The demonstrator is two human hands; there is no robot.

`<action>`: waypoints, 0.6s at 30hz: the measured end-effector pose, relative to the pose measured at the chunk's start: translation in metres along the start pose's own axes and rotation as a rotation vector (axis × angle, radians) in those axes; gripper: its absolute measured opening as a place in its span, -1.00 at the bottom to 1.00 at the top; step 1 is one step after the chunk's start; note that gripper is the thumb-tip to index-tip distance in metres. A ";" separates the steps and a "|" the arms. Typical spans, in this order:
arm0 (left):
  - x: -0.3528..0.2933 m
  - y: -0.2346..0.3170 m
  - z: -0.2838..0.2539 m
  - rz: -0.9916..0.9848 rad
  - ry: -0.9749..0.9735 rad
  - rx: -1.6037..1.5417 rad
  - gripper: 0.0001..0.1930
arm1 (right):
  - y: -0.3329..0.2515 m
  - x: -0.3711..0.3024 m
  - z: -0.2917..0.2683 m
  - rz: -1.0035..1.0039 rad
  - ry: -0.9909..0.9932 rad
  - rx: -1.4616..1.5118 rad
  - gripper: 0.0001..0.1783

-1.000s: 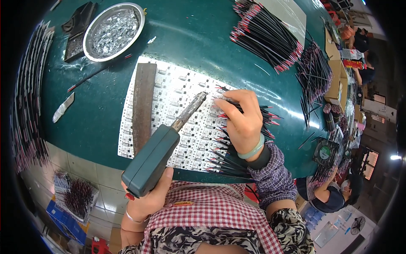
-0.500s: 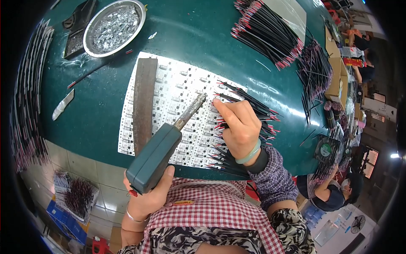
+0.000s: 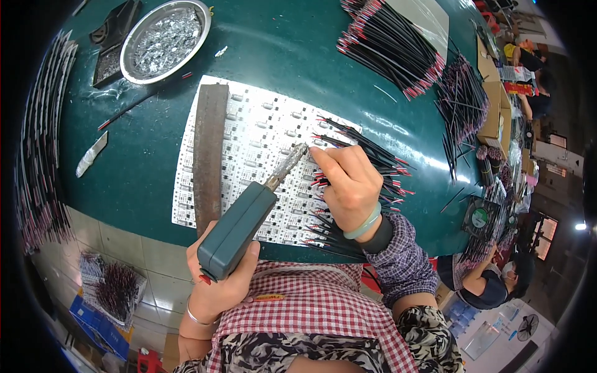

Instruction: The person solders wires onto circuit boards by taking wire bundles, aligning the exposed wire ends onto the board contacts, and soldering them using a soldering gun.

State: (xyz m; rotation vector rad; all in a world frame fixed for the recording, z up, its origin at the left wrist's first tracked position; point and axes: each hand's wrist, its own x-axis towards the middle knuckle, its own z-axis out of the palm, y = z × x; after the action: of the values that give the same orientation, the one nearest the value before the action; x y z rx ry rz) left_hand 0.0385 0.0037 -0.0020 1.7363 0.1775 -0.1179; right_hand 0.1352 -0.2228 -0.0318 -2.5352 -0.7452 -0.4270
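Note:
My left hand grips a dark green soldering gun, its silvery, crusted tip pointing up and to the right. That tip sits over a white sheet of small circuit boards, right beside the fingertips of my right hand. Thumb and index finger of the right hand are pinched low over the sheet on a thin wire, mostly hidden by the fingers. Black wires with red ends lie in a row along the sheet's right side, some under the right hand. A rusty metal bar rests across the sheet's left part.
A metal bowl of silvery scraps stands at the far left beside a black box. Bundles of black wires lie far right. More wires hang along the left table edge. A co-worker sits at right.
The soldering gun has shifted slightly right, its tip moving down and right toward the right fingertips. The right hand has moved a little left, still pinched.

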 end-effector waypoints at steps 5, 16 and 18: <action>0.000 0.007 -0.001 -0.068 -0.009 0.009 -0.84 | -0.001 0.001 -0.001 -0.005 -0.009 -0.018 -0.57; -0.007 -0.003 -0.001 -0.006 0.057 0.003 -0.82 | -0.001 0.001 -0.001 -0.001 -0.007 -0.012 -0.58; -0.007 -0.002 -0.001 -0.019 0.067 -0.014 -0.83 | 0.000 0.000 -0.001 -0.001 0.000 0.003 -0.58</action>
State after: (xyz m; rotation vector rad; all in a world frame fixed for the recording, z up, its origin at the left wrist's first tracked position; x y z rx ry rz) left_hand 0.0307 0.0044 -0.0027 1.7263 0.2433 -0.0717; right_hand 0.1352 -0.2227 -0.0307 -2.5324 -0.7468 -0.4258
